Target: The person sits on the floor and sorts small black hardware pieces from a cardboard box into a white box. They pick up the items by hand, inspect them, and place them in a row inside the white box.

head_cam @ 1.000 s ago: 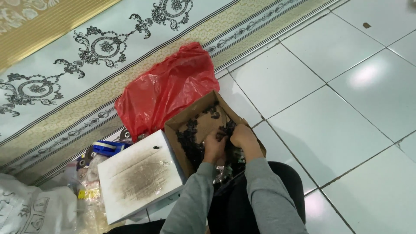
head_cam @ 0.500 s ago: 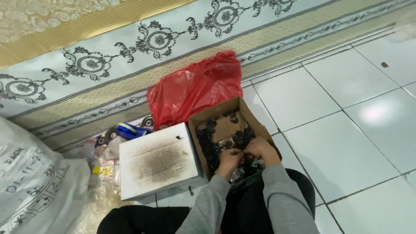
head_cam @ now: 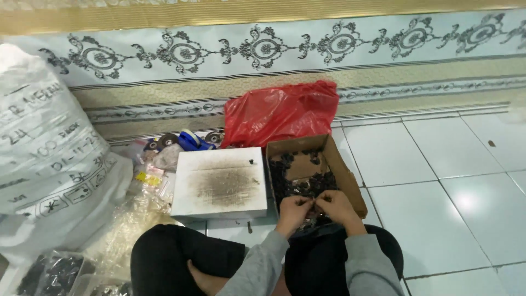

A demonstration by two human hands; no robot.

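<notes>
Hands meet over the near end of a shallow cardboard box (head_cam: 329, 151) of small dark pieces (head_cam: 293, 183), left hand (head_cam: 292, 210) and right hand (head_cam: 335, 207) pinching a tiny piece together, a smudged white square block (head_cam: 220, 182) left of it, crinkled red plastic bag (head_cam: 282, 112) behind.

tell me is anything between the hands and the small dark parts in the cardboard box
Nothing visible: the left hand and right hand are already over the cardboard box, at the small dark parts.
</notes>
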